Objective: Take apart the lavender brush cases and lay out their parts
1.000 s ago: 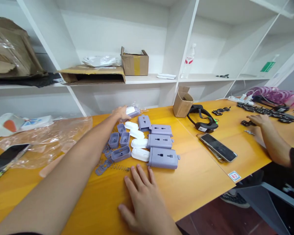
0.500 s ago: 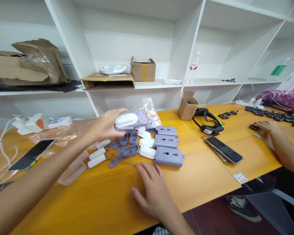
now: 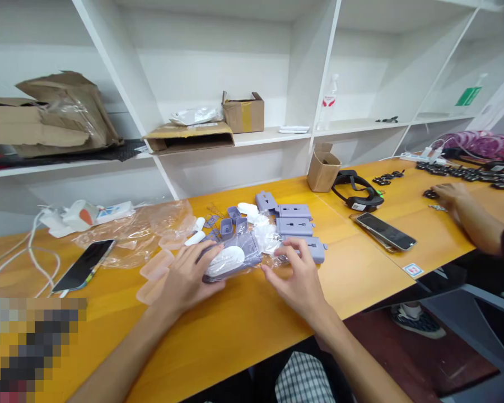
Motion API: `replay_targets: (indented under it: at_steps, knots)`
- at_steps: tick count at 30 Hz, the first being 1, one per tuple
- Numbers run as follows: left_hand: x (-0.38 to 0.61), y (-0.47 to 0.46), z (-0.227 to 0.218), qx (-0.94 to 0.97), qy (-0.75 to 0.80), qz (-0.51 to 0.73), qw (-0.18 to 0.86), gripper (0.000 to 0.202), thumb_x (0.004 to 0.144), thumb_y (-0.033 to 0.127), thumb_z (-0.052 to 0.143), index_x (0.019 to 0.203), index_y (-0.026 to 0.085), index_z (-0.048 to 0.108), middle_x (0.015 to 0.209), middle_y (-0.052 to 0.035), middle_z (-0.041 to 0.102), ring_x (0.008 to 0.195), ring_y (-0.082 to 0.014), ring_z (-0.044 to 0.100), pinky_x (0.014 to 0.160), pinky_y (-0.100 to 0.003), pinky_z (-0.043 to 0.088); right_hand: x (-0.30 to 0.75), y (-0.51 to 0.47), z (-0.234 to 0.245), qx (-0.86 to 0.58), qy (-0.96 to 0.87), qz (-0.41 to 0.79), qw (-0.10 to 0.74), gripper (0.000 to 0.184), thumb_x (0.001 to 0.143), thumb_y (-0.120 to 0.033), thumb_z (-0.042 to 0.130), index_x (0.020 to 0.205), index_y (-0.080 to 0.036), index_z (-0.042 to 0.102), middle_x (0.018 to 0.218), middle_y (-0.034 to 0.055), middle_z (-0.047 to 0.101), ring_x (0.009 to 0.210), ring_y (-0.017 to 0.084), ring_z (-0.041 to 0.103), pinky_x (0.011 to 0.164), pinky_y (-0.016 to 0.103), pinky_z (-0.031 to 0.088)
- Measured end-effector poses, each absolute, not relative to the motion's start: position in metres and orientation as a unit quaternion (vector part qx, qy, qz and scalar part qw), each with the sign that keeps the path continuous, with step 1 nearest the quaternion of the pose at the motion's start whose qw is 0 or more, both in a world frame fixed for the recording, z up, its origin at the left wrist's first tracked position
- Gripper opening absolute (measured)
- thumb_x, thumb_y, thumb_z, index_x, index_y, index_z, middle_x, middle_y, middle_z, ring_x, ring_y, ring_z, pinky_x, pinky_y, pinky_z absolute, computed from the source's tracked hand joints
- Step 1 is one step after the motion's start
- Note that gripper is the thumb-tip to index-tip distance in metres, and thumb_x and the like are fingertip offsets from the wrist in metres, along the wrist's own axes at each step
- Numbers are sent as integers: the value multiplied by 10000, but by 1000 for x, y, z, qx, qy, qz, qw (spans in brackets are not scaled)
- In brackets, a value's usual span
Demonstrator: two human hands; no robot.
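Observation:
My left hand grips a purple-and-white plastic device in a clear bag, holding it low over the table from its left end. At the bag's right end my right hand has its thumb and fingers apart and curved; whether a fingertip touches the film is unclear. Beyond the bag lie several purple housings with dark slots, white oval parts and small purple cups. White rods are on the left, partly hidden by my left hand, near translucent pinkish trays.
Crumpled clear film, a phone and a white charger with cables lie left. To the right are a small carton, a black headset and another phone. A co-worker's hand touches small black parts. Shelves stand behind.
My left hand has brought the bagged device down and nearer to me. My right hand has lifted from the table and moved to the bag's right end. The camera view has shifted slightly.

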State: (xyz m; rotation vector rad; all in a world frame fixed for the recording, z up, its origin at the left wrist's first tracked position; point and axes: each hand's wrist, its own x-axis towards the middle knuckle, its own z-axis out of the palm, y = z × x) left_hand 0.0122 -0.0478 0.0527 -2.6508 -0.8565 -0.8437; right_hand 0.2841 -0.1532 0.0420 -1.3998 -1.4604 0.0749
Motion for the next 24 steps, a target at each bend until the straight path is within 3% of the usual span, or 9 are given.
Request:
replay_targets:
  at_steps: [5,9,18,21,24]
  knots:
    - [7,-58,51,-905,-304,-277,110,574,830,283,703,1388,244,571,1345,-152,678,1183,-362,679,967,-497,545,284,-143,23,-587,-644,17,491,125,943,-352,665,976,-243,715,1198,138,620,1118,302,638,928,477,589]
    - [6,-59,51,-903,-315,-276,97,578,825,289,705,1388,255,578,1357,-139,678,1179,-355,678,968,-496,544,292,-142,22,-568,-663,-23,487,175,1000,-276,577,930,-240,734,1021,106,679,992,274,659,872,461,576]
    - [4,-57,53,-908,-322,-259,69,675,795,300,756,1435,260,545,1392,-137,654,1222,-364,655,1009,-513,539,339,-135,28,-631,-541,-51,553,174,940,-298,634,792,-217,680,856,56,694,788,222,668,700,383,538]
    - [6,-59,53,-916,-300,-258,65,693,801,296,756,1452,265,520,1375,-131,659,1219,-355,657,999,-498,543,347,-139,37,-646,-545,-30,533,141,930,-322,653,866,-210,709,889,59,703,763,212,667,662,367,534]
    - [6,-60,52,-918,-296,-257,67,714,797,277,766,1463,271,507,1373,-135,653,1202,-358,662,988,-503,545,337,-156,58,-606,-551,-67,570,135,918,-277,683,1030,-209,716,901,47,687,730,195,643,651,359,534]
